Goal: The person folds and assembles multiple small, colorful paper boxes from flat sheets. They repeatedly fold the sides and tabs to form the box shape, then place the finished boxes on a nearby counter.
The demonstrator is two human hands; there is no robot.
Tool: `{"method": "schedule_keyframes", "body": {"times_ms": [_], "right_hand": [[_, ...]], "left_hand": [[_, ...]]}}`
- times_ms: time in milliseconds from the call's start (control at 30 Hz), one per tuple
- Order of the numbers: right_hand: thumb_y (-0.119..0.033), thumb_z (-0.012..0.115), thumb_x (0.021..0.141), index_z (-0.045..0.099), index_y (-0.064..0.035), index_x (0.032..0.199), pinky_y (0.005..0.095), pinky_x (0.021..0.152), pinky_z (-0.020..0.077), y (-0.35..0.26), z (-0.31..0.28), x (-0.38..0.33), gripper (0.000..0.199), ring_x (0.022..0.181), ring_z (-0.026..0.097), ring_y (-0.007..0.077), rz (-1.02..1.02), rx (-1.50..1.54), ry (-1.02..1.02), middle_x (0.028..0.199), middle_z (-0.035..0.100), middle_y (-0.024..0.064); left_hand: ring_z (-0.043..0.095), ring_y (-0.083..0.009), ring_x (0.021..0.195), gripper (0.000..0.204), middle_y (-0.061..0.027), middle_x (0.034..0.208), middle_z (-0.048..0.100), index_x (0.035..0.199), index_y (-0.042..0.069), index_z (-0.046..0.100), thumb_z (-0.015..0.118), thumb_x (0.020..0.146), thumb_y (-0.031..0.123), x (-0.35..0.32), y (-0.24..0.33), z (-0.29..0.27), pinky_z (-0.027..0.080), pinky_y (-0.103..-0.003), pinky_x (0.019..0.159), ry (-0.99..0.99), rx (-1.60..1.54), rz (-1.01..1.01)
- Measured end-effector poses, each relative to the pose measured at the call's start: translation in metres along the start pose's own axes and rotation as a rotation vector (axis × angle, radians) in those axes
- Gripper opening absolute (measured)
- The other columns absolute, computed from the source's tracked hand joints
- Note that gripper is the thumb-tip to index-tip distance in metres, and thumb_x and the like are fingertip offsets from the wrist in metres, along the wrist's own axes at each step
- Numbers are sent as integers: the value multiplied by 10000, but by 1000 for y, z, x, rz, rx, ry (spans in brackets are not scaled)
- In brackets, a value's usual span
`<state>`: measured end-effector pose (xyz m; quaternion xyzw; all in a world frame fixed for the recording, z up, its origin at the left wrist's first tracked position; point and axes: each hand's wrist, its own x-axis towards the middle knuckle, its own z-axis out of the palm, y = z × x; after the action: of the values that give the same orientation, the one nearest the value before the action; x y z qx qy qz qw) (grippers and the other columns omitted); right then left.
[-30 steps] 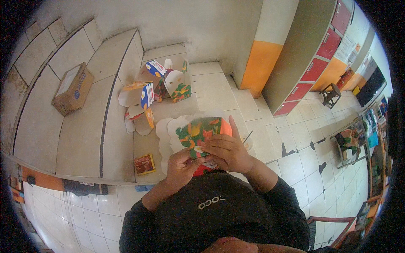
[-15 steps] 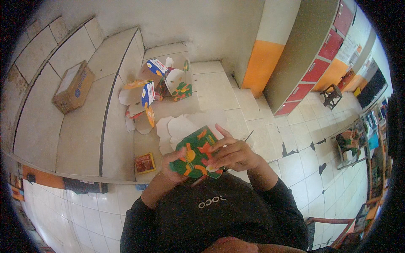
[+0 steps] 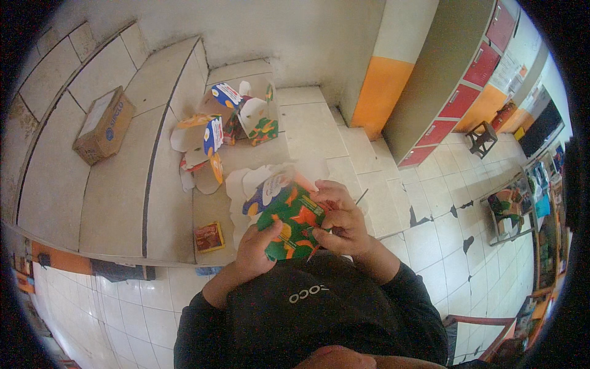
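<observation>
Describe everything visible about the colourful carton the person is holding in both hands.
The carton is a printed cardboard food box, mostly green with orange and yellow shapes, plus a white and blue patch on one upper flap. It looks partly folded, its flaps not yet closed, and is tilted in the air above the ledge in front of the person's chest. The left hand grips its lower edge, thumb on the printed face; the right hand pinches its right side. White flat blanks lie behind it.

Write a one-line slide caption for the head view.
Both hands, left hand and right hand, grip a green-and-orange printed carton above the ledge, with more cartons behind.
</observation>
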<state>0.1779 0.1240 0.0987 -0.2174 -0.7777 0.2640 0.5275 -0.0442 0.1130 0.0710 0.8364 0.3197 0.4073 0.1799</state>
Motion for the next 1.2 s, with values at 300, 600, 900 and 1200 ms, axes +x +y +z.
{"method": "schedule_keyframes", "body": {"times_ms": [300,600,900,1200], "right_hand": [[16,618,672,503,-24,586,447,1009,244,-4,9,6,149,1264,293,358,-33,94,63,1287,403,214],[31,610,658,501,-18,581,432,1036,216,1,13,5,142,1285,273,350,-56,205,138,1313,364,244],[-65,693,714,608,-55,866,468,1020,247,1,-8,13,174,1275,280,367,-64,124,-174,1325,375,192],[-67,728,693,276,-20,1356,347,1049,232,-5,6,6,804,1284,291,209,505,441,-55,1414,265,134]], "left_hand": [[599,-256,939,546,-156,1117,550,1204,85,458,685,710,31,-17,-19,23,477,-358,794,82,-886,-483],[520,-264,1072,370,-132,1164,517,1218,43,412,463,902,228,9,7,21,417,-420,924,79,-1787,-818],[495,-277,1101,431,-150,1196,487,1249,14,374,469,887,227,4,8,6,384,-420,954,-63,-1797,-647],[477,-269,1134,475,-139,1220,482,1258,23,375,555,823,89,-1,6,12,377,-398,966,-108,-1872,-602]]}}
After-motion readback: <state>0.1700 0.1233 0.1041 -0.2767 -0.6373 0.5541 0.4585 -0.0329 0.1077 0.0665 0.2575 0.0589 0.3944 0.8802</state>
